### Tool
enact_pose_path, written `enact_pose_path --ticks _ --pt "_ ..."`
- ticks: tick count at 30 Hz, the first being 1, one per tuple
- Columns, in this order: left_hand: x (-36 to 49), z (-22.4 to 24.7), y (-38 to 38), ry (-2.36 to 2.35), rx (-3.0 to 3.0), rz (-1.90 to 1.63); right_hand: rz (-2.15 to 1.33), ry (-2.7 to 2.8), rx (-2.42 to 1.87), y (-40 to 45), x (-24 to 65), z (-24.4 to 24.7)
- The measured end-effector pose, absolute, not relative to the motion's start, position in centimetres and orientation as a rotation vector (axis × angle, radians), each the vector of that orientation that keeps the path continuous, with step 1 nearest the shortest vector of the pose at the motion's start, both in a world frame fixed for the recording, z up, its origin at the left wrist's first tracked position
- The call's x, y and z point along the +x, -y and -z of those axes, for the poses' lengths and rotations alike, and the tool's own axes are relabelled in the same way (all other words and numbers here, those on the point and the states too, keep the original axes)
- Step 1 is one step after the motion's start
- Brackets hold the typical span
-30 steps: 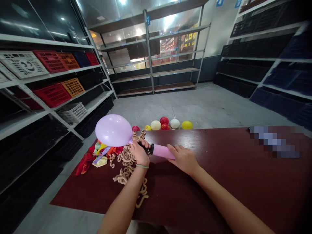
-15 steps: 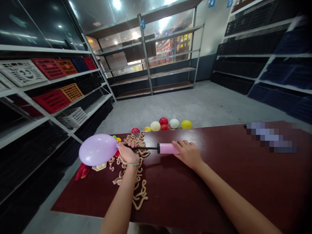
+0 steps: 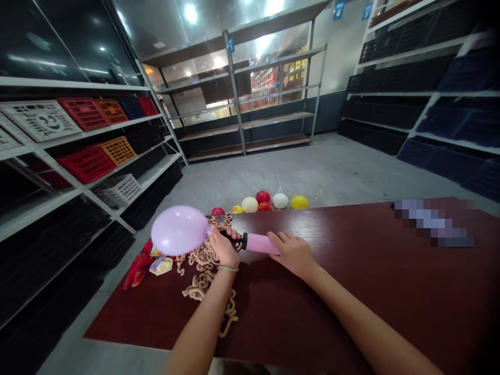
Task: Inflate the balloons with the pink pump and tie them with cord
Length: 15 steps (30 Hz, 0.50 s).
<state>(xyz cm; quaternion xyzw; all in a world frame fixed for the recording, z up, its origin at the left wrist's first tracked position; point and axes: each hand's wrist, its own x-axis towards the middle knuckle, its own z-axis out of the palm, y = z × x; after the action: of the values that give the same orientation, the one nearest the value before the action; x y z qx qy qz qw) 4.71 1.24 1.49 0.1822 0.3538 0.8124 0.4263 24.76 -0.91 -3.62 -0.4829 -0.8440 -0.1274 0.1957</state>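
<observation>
An inflated lilac balloon [image 3: 179,230] hangs over the table's left side, its neck at the black end of a hand pump. My left hand [image 3: 223,247] is closed around that neck and the pump's black end, hiding where they join. My right hand [image 3: 292,252] wraps round the pump's pink barrel [image 3: 258,244]. Little of the black rod shows between my hands. Beneath my left hand and forearm lies a heap of tan, curly, rope-like pieces [image 3: 203,255]. Left of them rest red deflated balloons [image 3: 136,271] and a small pale yellow item [image 3: 161,266].
The dark red table [image 3: 312,323] stretches across the front. Beyond its far edge, several inflated balloons [image 3: 249,204] in red, white and yellow sit low down. A pixelated object [image 3: 429,221] lies at the table's right. Shelving with crates [image 3: 88,164] stands left; metal racks [image 3: 244,120] stand behind.
My left hand and the balloon have moved right, toward my right hand. The pump's black rod has slid into the pink barrel. My right hand has shifted slightly left.
</observation>
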Motion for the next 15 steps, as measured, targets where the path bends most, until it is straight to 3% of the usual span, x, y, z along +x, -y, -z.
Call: enact_pose_path --ticks 8,15 --pt "2.1 -3.3 -1.6 -0.888 0.351 -2.123 0.525 2.274 -1.508 -0.2 28.1 2.2" --pt "-0.7 -2.9 -2.0 -0.919 0.376 -2.235 0.33 2.369 -1.534 0.9 25.6 2.8"
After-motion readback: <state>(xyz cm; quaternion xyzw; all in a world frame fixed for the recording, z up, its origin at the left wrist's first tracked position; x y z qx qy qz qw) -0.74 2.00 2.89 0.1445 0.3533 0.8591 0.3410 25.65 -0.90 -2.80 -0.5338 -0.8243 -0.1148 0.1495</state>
